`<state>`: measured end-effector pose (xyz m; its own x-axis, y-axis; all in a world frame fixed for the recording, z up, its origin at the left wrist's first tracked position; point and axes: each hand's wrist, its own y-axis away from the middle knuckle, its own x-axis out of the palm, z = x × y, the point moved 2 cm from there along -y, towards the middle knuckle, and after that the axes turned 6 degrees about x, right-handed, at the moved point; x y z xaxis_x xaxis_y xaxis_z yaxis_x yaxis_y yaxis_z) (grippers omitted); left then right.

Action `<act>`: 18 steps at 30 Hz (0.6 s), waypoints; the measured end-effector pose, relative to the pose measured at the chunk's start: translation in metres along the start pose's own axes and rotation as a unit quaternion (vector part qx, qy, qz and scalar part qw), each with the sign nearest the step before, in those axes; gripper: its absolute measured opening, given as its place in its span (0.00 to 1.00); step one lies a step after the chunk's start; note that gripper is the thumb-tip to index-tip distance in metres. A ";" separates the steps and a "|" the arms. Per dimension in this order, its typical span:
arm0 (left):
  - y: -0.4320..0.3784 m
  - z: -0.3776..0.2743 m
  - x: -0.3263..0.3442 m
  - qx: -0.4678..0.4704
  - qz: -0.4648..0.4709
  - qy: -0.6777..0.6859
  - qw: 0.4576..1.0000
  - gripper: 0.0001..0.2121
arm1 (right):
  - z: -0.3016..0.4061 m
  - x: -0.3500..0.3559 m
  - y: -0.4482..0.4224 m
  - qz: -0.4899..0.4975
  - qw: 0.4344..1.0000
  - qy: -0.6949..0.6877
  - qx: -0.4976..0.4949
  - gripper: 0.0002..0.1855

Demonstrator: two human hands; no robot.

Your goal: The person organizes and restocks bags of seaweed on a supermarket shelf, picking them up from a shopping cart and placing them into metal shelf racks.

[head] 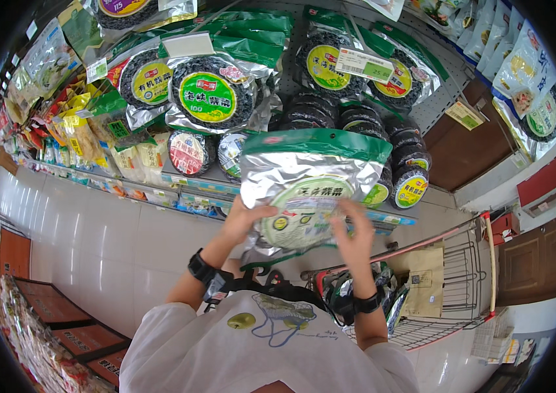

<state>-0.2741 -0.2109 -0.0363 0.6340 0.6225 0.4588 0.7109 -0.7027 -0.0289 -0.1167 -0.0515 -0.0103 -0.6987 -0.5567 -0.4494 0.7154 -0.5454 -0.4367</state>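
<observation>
A silver foil bag of dried seaweed [302,167] with a green top band is held up in front of my body. My left hand [242,223] grips its left side, the thumb on the front face and the other fingers hidden behind. Over the bag's lower right front is my right hand [356,236], blurred, its fingers spread apart; whether the fingertips touch the foil I cannot tell. A second green edge at the bottom suggests another bag behind, mostly hidden.
Similar hanging seaweed bags [211,93] and stacked round seaweed cakes [410,189] fill the shelf ahead. On my right stands a wire shopping cart [459,275] with a brown paper package [422,285] and foil bags inside. Signed display bins [81,339] line the left.
</observation>
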 end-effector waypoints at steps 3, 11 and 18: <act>0.013 -0.017 -0.005 0.000 0.004 0.038 0.999 0.26 | -0.008 -0.043 -0.016 -0.219 0.974 0.044 0.041 0.20; 0.022 0.000 -0.046 -0.068 0.049 0.113 0.990 0.30 | 0.013 -0.059 -0.040 -0.115 0.878 -0.438 0.153 0.25; 0.026 0.005 -0.047 -0.073 0.065 0.083 0.992 0.32 | 0.028 -0.051 -0.032 -0.095 0.880 -0.433 0.171 0.13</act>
<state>-0.2841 -0.2571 -0.0630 0.6498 0.4676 0.5992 0.5679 -0.8227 0.0262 -0.1044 -0.0231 0.0479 -0.6515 -0.6229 0.4330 0.6461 -0.7547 -0.1135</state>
